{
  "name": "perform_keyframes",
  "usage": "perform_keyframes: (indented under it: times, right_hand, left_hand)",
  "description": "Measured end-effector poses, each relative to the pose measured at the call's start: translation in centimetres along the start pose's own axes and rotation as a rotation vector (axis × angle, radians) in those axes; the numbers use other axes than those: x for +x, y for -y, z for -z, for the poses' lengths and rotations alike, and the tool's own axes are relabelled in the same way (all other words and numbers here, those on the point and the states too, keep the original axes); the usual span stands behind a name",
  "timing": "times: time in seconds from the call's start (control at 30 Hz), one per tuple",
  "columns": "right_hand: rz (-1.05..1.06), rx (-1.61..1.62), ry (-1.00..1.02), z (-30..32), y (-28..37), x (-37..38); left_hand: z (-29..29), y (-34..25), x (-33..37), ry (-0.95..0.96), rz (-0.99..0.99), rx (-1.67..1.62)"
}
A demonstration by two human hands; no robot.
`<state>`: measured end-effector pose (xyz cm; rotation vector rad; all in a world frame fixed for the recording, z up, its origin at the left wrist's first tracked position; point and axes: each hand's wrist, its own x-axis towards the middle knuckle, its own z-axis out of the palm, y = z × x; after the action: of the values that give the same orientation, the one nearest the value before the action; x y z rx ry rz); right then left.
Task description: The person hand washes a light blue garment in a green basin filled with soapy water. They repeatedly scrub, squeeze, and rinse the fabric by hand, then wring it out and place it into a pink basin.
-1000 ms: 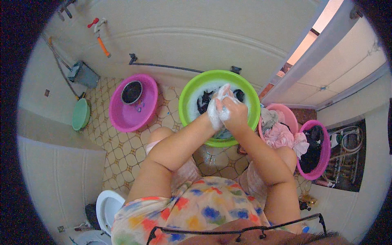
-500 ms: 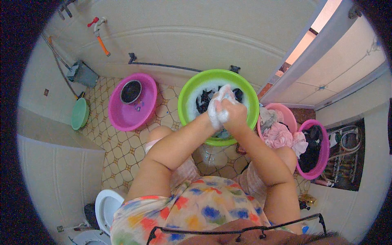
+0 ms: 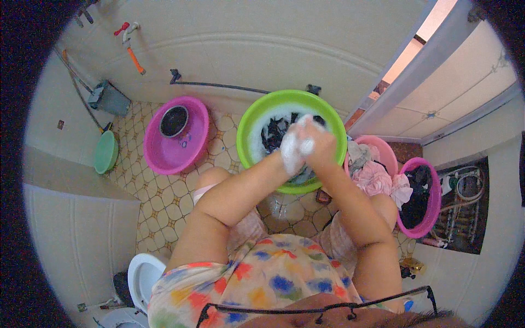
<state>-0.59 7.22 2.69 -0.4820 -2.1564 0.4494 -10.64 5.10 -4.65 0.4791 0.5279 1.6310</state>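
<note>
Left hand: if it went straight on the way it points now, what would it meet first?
Most likely the right hand, which appears to touch the foamy left hand above the green basin; exact depth is unclear.

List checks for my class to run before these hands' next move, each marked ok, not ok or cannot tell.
1. Left hand and right hand over the round lime-green plastic basin: ok.
2. White suds beside the dark cloth in it: ok.
3. Anything held between the hands: cannot tell; suds hide it.
4. Pale pink cloth wholly inside the round pink plastic basin: not ok; some hangs over its rim.
5. Round black bowl inside the left magenta plastic basin: ok.
</note>
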Motion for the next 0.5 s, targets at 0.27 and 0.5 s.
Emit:
perform_keyframes:
  times: [0.27, 0.5]
  right_hand:
    - [-0.246, 0.175, -0.014, -0.3, -0.8, 0.3]
    - [-0.129, -0.012, -0.028, -0.7, -0.6, 0.7]
  left_hand:
    - [-5.5, -1.4, -1.1, -0.254, -0.028, 0.062]
    - [-1.8, -0.5, -0.5, 0.084, 0.186, -0.416]
